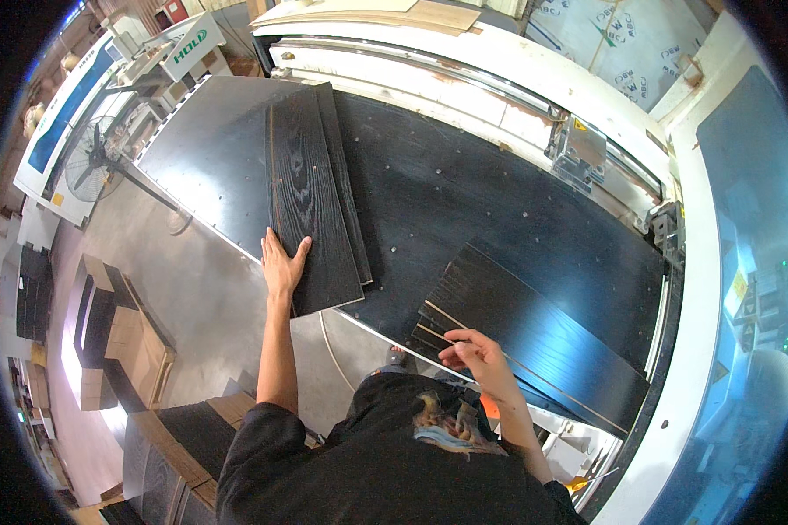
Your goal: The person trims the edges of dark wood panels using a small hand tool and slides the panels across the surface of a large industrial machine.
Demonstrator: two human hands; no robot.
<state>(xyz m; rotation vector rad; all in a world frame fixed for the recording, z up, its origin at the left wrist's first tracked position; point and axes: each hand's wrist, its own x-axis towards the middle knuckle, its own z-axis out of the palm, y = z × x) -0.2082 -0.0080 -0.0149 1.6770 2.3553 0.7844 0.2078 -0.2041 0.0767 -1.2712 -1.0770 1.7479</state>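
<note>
A long black wood-grain panel (311, 188) lies on the dark machine table, with a second black panel (341, 166) showing beneath its right side. My left hand (282, 262) rests flat on the near left part of the upper panel, thumb spread from the fingers. To the right sits a loose stack of black panels (534, 328) with thin light edges, fanned at its left end. My right hand (483, 357) is at this stack's near edge. Its fingers bend loosely and stand slightly apart, with nothing visible between them; whether they touch a panel is unclear.
The dark table (464, 188) has small studs across its top. Beyond it runs a white machine beam (429, 74) with a metal head (582, 149). A standing fan (98, 159) is at the far left. Stacked panels (162, 437) and a pallet (153, 350) stand on the left floor.
</note>
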